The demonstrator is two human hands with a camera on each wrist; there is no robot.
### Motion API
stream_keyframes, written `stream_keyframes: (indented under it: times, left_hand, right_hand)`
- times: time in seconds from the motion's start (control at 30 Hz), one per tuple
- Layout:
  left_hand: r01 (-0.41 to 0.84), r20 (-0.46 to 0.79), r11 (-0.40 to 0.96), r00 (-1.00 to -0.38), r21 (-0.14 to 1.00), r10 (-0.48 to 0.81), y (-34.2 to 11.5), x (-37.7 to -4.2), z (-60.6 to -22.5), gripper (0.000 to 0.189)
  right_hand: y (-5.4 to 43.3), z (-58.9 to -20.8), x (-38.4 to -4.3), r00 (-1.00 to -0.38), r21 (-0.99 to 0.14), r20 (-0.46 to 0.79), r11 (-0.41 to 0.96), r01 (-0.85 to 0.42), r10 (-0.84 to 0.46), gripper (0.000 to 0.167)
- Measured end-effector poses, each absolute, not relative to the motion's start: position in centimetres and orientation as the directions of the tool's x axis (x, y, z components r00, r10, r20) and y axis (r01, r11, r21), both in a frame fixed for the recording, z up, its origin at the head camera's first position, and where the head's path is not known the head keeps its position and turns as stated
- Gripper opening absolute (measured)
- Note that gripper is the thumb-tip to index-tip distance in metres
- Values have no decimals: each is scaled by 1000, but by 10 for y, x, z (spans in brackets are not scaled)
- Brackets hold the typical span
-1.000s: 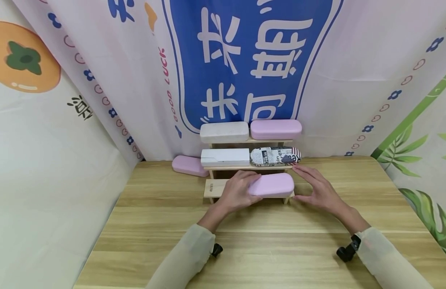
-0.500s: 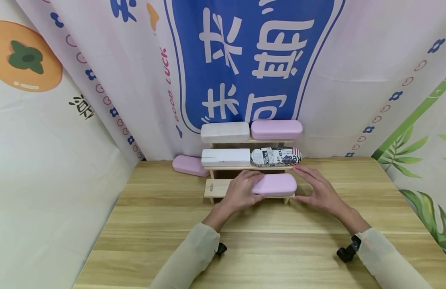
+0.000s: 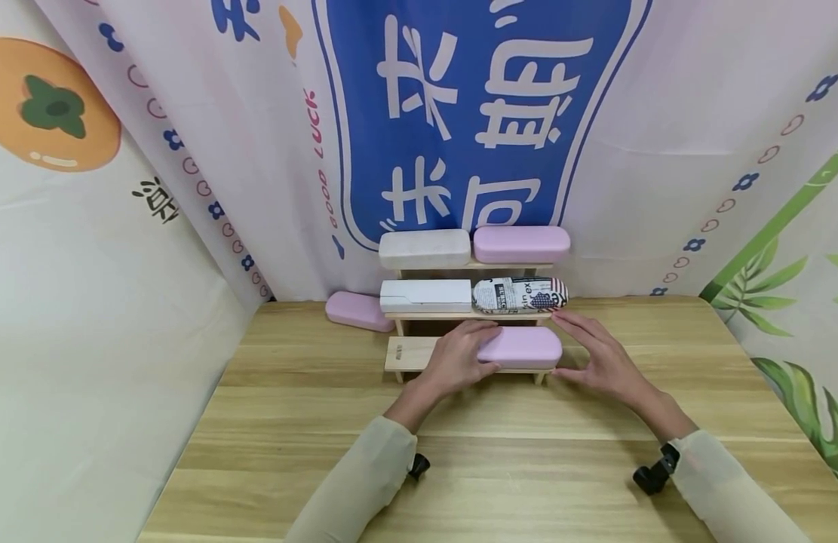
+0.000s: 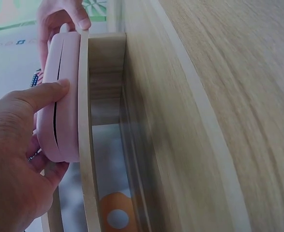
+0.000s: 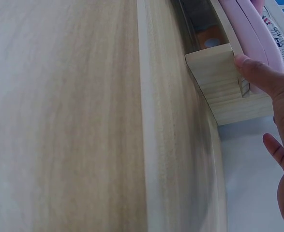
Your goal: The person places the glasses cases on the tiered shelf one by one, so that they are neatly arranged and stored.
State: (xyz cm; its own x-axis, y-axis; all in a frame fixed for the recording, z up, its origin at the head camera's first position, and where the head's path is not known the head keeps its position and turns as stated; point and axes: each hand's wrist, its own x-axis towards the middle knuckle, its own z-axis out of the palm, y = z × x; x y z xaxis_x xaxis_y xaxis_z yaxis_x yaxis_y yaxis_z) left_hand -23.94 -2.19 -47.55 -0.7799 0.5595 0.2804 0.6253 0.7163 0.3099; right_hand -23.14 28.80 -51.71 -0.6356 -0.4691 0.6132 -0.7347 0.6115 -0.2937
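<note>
A pink glasses case (image 3: 527,347) lies lengthwise on the right part of the lowest step of a wooden tiered stand (image 3: 410,354). My left hand (image 3: 457,357) grips its left end, thumb in front and fingers behind. In the left wrist view, that thumb lies across the seam of the case. At the stand's right end, my right hand (image 3: 603,362) is spread with fairly straight fingers. Its thumb (image 5: 250,67) touches the front corner of the lowest step in the right wrist view. Its fingertips reach the right end of the middle step.
The middle step bears a white case (image 3: 425,296) and a newspaper-print case (image 3: 520,295). A grey-white case (image 3: 424,249) and a pink case (image 3: 521,244) sit on top. Another pink case (image 3: 359,311) lies on the table (image 3: 500,467), left of the stand. A printed curtain (image 3: 636,151) hangs behind.
My left hand has slid the pink case a little to the right along the lowest step, and its tilt has straightened out. The right hand has stayed in place.
</note>
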Motion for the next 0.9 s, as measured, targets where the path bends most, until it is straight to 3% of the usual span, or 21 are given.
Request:
stream_keyframes:
  times: [0.57,0.9]
  left_hand:
    - [621,274,711,-784,331,557,-19,-239,-475,69]
    - [644,330,689,-764,332,555,-23,-234,-471,71]
  right_hand:
    - [288,-518,-232,-638,-310,612,600,-737,-468,110]
    - [286,-516,-230,-636,-318,615,591,-741,-466,109]
